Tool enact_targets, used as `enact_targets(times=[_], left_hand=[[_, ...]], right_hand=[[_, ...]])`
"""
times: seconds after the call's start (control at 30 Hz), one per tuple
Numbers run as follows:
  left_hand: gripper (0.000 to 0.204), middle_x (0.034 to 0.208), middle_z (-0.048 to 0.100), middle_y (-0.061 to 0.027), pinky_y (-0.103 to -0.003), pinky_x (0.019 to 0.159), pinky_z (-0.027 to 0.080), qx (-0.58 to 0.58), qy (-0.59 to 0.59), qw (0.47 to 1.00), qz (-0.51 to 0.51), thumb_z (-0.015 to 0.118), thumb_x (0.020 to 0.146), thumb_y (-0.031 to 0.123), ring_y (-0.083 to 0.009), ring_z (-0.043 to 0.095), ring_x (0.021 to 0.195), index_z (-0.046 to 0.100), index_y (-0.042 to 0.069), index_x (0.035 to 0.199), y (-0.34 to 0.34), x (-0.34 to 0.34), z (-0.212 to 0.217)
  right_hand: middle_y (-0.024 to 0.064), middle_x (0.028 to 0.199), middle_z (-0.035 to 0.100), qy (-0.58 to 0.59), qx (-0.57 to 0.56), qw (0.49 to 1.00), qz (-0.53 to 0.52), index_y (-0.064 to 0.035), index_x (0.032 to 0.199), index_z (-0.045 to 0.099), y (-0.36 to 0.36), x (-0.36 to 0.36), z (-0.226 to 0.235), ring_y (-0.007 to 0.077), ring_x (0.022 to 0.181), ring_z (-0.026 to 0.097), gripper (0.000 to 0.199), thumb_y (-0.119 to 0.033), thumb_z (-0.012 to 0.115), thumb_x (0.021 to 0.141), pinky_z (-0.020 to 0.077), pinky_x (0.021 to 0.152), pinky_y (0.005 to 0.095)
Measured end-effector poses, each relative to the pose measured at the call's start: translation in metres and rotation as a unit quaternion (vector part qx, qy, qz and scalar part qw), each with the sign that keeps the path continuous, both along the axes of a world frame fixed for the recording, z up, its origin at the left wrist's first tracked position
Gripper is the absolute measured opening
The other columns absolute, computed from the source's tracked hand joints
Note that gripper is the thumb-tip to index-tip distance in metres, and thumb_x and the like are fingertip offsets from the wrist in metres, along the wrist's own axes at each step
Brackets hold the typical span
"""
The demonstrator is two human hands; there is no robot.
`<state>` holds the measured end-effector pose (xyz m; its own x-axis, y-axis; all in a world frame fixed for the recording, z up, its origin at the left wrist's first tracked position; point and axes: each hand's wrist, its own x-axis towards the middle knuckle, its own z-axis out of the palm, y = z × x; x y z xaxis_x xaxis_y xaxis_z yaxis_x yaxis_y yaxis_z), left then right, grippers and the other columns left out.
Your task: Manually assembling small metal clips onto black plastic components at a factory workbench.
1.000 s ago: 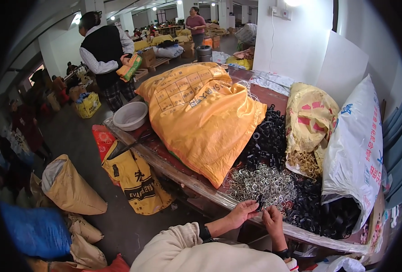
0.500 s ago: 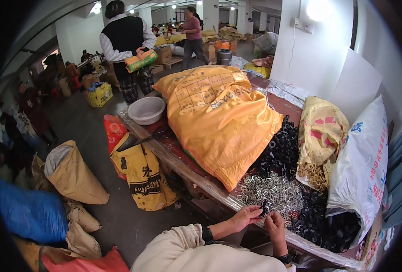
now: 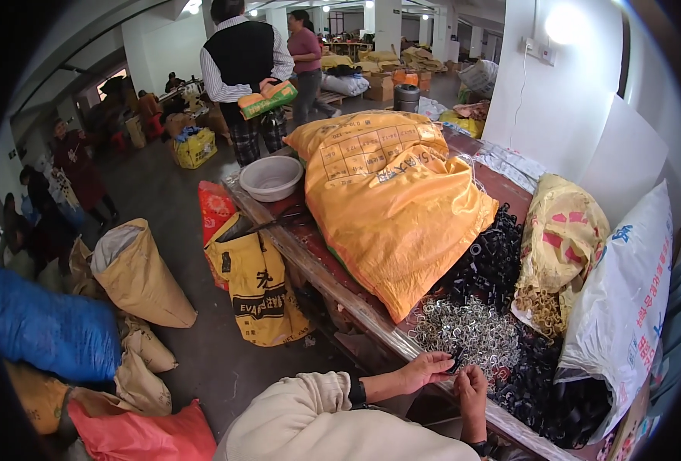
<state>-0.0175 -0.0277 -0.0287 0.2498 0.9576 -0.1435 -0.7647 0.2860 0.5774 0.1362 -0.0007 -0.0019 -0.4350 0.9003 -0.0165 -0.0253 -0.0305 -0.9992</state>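
Note:
At the table's near edge, my left hand (image 3: 426, 373) pinches a small black piece (image 3: 456, 358), seemingly a fitting like those heaped on the table; its exact shape is too small to tell. Close beside it, my right hand (image 3: 473, 390) is closed with fingertips together, and what it holds, if anything, is hidden. Just beyond both hands lies a heap of silver metal hooks or rings (image 3: 467, 330). Black fittings form one pile (image 3: 483, 257) behind it and another pile (image 3: 533, 388) to its right.
A big orange sack (image 3: 387, 207) covers much of the table (image 3: 502, 180). A grey basin (image 3: 271, 178) stands at its left edge. On the right, a yellowish sack (image 3: 559, 230) spills brass-coloured pieces, beside a white sack (image 3: 625, 307). Several sacks lie on the floor, and people stand farther off.
The whole view has shifted, so the scene sits farther right. My hands stay close together over the table edge, the black piece still in the left. A walking person has moved behind another.

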Motion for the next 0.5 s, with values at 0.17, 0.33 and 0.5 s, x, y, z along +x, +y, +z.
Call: enact_targets(times=[0.17,0.33,0.5], left_hand=[[0.014,0.091,0.056,-0.0024,-0.025,0.078,0.046,-0.008,-0.004,1.0,0.001,0.052,0.082,0.014,-0.0116,0.055,0.086,0.053,0.005,0.092,0.0027,0.0043,0.0],[0.015,0.09,0.056,-0.0024,-0.025,0.077,0.046,-0.01,0.005,1.0,0.018,0.053,0.081,0.016,-0.0119,0.055,0.086,0.053,0.005,0.092,0.0026,0.0037,0.003],[0.018,0.087,0.056,-0.0021,-0.024,0.075,0.047,-0.04,0.026,0.999,0.023,0.055,0.081,0.02,-0.0124,0.056,0.083,0.053,0.006,0.092,0.0021,0.0012,0.0032]], right_hand=[[-0.002,0.055,0.043,0.012,-0.002,1.0,0.008,-0.0059,0.075,0.043,0.0029,0.004,-0.0014,0.0039,0.043,0.038,0.01,-0.009,0.046,0.084,0.0287,0.039,0.0163],[-0.0017,0.056,0.043,0.013,-0.003,1.0,0.026,-0.0055,0.076,0.042,0.0036,0.0012,0.0033,0.0044,0.044,0.038,0.01,-0.01,0.047,0.084,0.0294,0.04,0.0164],[-0.0008,0.055,0.043,0.013,-0.006,1.0,0.018,-0.0052,0.078,0.042,0.0027,0.0019,0.0003,0.0046,0.044,0.037,0.01,-0.011,0.047,0.085,0.029,0.04,0.0166]])
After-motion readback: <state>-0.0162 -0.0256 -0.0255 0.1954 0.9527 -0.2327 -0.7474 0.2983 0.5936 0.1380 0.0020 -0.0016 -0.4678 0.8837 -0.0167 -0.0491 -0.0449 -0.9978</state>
